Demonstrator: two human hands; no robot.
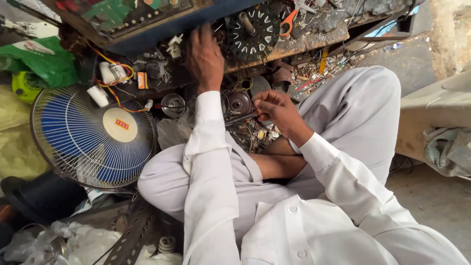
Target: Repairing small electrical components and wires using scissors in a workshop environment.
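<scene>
The left hand [203, 56] reaches up to 12 o'clock onto the cluttered low workbench [294, 44], palm down, fingers bent over small parts at the bench's front edge; whether it grips anything I cannot tell, since the knuckles hide the fingertips. The right hand [275, 110] sits just right of centre, fingers pinched narrow on what looks like a thin shaft or tool that runs to the round metal motor part [239, 103] just at its 9 o'clock.

No proper container shows; loose wire scraps and small parts [252, 135] lie heaped on the floor below the motor part, between the knees. A black toothed disc with a spindle [252, 30] lies on the bench at 1 o'clock, orange-handled pliers [289, 22] beside it. A green bag [41, 61] sits at 10 o'clock.

At 9 o'clock a table fan with blue blades and wire guard [93, 137] lies face up, its rim close to the left knee. Open floor [431, 196] shows only at 4 o'clock; everywhere else the hands are hemmed by bench edge, fan and clutter
</scene>
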